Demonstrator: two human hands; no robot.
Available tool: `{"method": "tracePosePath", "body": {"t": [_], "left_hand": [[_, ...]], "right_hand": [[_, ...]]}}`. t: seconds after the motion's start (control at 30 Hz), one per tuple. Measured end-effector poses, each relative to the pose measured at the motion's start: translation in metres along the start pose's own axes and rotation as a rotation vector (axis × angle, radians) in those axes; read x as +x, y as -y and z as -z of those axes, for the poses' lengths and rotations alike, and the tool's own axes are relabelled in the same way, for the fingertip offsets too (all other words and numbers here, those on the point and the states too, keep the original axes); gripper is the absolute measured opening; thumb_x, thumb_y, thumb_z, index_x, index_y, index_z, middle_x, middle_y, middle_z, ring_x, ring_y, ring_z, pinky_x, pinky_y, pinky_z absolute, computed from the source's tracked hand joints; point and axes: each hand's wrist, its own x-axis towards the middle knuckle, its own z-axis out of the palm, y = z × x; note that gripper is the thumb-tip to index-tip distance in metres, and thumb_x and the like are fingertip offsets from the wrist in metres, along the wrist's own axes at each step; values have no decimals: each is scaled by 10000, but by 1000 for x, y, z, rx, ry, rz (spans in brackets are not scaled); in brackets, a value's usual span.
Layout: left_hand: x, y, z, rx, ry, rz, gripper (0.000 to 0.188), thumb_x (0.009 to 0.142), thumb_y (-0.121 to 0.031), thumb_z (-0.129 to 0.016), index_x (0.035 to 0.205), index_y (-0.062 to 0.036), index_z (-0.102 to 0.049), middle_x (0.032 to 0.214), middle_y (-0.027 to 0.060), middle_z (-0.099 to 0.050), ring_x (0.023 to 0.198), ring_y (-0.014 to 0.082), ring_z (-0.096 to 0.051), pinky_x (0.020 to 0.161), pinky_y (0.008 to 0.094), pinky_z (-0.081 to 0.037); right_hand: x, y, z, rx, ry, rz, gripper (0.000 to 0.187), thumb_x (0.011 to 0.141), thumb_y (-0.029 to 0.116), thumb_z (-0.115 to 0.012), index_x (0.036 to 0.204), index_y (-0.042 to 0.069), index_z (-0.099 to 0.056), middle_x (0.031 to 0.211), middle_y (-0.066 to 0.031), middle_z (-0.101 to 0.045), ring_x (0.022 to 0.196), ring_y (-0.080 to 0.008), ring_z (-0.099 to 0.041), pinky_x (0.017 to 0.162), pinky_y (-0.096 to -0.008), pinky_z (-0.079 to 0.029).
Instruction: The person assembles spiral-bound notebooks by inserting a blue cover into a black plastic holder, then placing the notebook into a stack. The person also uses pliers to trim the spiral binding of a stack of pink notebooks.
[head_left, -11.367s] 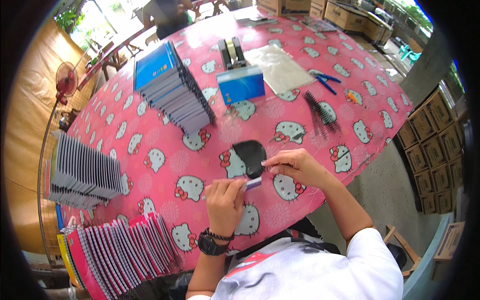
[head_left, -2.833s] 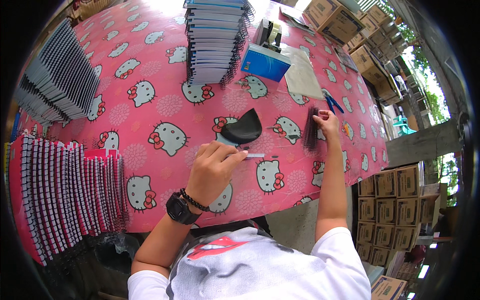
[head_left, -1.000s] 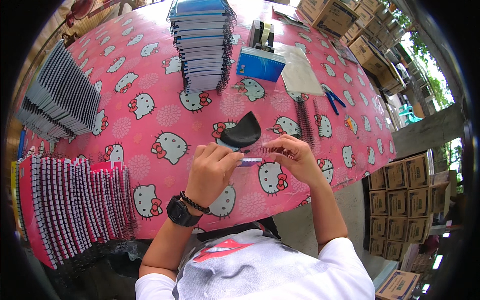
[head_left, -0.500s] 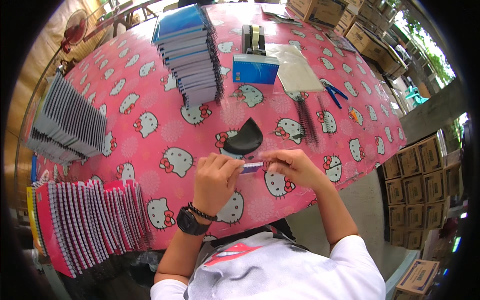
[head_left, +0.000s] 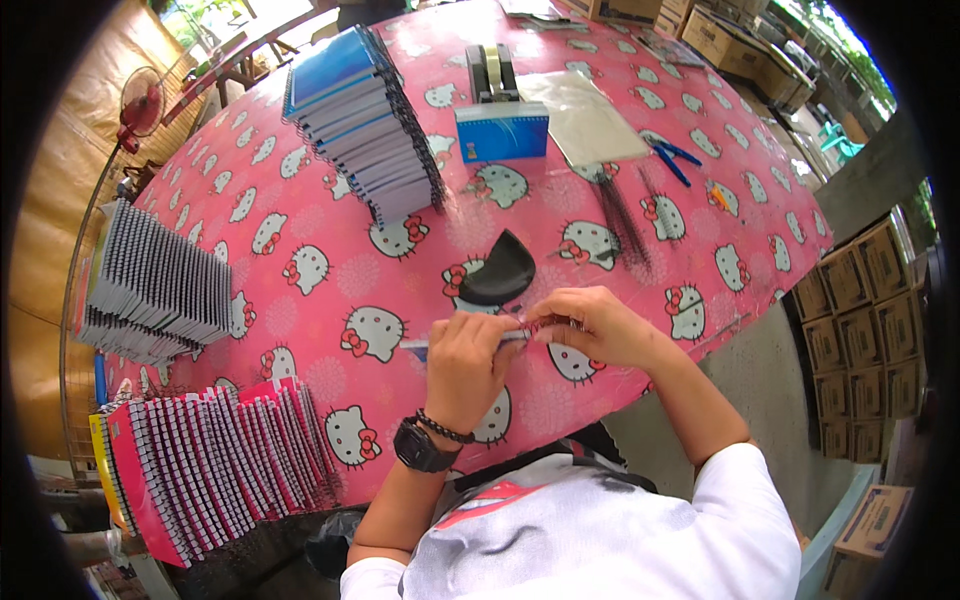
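A small notebook (head_left: 415,348) with a blue edge lies flat at the table's near side. My left hand (head_left: 465,360) closes on it, thumb and fingers pressed together near its right end. Right beside that, my right hand (head_left: 592,325) pinches a thin dark reddish spiral wire (head_left: 540,325) at the notebook's edge; the fingers partly hide how far it is threaded. Just beyond the hands sits a black half-round dish (head_left: 500,270). Loose dark spiral wires (head_left: 622,220) lie further off to the right.
Blue-handled pliers (head_left: 672,158), a tape dispenser (head_left: 492,72), a blue notepad stack (head_left: 503,133) and a pale plastic sheet (head_left: 585,120) are at the back. Tall spiral notebook stacks (head_left: 365,130) rise back left; grey (head_left: 155,285) and pink (head_left: 215,465) ones line the left edge.
My left hand has slid right along the notebook, closer to my right hand, uncovering its left end. The whole view has shifted slightly. My right hand keeps its pinch.
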Motion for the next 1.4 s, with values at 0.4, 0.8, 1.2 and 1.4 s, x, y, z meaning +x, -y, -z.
{"method": "tracePosePath", "body": {"t": [0.4, 0.8, 1.2, 1.4], "left_hand": [[1, 8, 5, 70, 26, -42, 152, 755, -185, -731, 885, -122, -686, 816, 7, -662, 769, 194, -578, 733, 330, -388], [-2, -2, 4, 54, -21, -22, 242, 735, -202, -749, 944, -120, -659, 860, 18, -655, 803, 214, -584, 740, 345, -389], [-10, 3, 4, -44, 70, -57, 224, 756, -275, -731, 885, -121, -633, 861, -2, -645, 833, 208, -596, 770, 354, -385], [-4, -4, 9, -10, 50, -60, 229, 785, -312, -717, 909, -132, -647, 836, -10, -656, 831, 181, -602, 806, 359, -378]], "right_hand": [[-5, -2, -20, -200, -299, 214, 237, 714, -64, -674, 898, 80, -636, 846, -48, -550, 819, -242, -528, 700, -348, -456], [-10, 10, -22, 6, -186, 27, 412, 839, 58, -654, 1239, 57, -554, 832, -138, -614, 771, -270, -633, 698, -358, -517], [48, -62, -21, -362, -126, -75, 823, 678, 424, -795, 1346, 100, -440, 1367, -212, -433, 1250, -412, -408, 1025, -478, -371], [60, -46, -30, -610, -33, -132, 716, 665, 439, -798, 1239, 104, -533, 1366, -239, -430, 1162, -433, -462, 963, -507, -397]]}}
